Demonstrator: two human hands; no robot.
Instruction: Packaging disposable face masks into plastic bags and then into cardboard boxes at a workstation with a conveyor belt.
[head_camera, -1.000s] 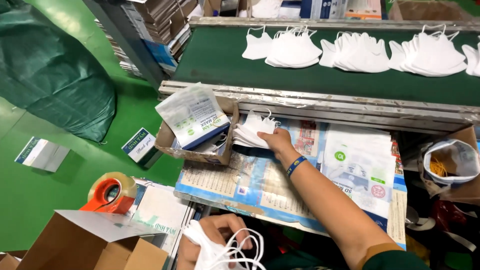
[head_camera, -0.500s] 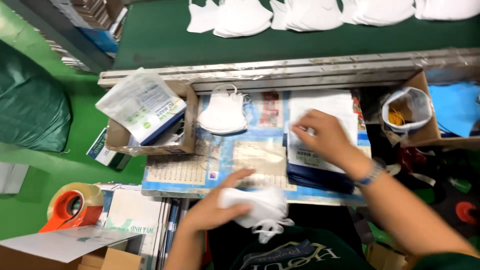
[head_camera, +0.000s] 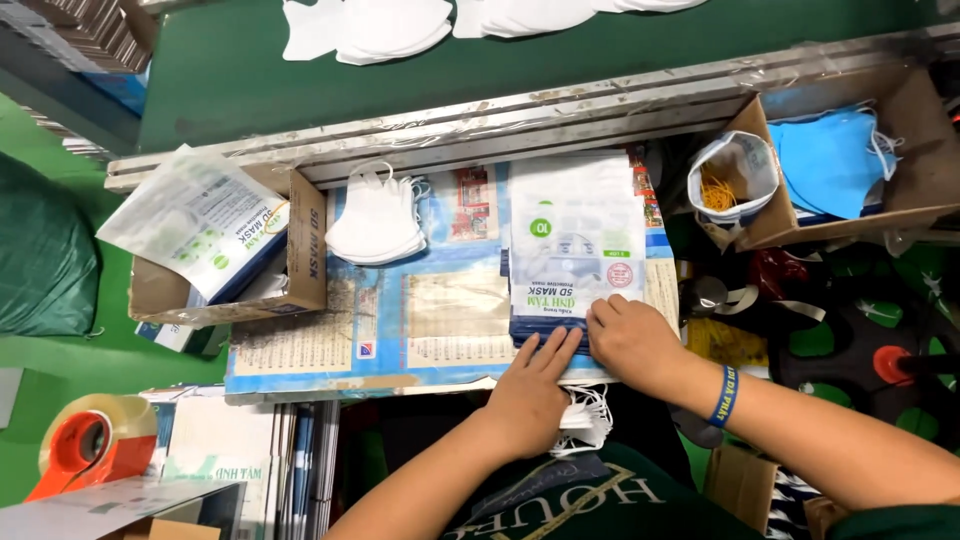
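Resting flat at 6 o'clock on the surface, the left hand presses white masks, fingers together. The right hand, fingers curled, touches the stack of bags at its bottom edge.

I see bright, even overhead light with soft shadows. Beyond my fingers the glossy pouch shows mild glare. Detail looks slightly soft throughout; straight edges bow toward the corners.
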